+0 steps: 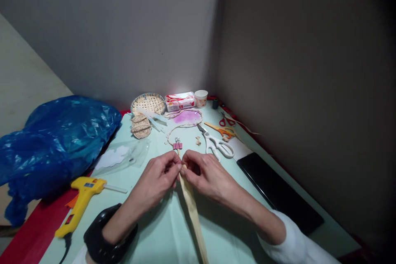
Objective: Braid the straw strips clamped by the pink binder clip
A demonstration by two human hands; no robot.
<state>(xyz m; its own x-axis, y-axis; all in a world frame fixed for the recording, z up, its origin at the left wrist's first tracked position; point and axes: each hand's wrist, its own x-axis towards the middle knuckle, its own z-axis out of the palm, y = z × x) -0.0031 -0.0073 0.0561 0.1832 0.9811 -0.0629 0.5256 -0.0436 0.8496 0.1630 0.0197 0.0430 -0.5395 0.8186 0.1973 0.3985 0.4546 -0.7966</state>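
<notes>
My left hand [160, 170] and my right hand [207, 170] meet at the middle of the table, fingertips pinched together. Between them they grip a pale yellow flat strip, like dried husk or raffia [192, 208], whose long tail runs down toward me. Just beyond my fingertips a pink binder clip [177, 146] is clamped on a thin twisted cord. This cord [169, 135] curves away from the clip and loops around a purple patch [187, 117] on the table. The exact spot where strip and cord meet is hidden by my fingers.
White-handled scissors [219, 144], orange scissors [222, 129] and a black tablet-like slab [278, 192] lie to the right. Leftward are a yellow glue gun [81, 202], a blue plastic bag [64, 144] and a coiled straw piece [141, 126]. A woven basket [148, 103] and paper cup [201, 98] stand behind.
</notes>
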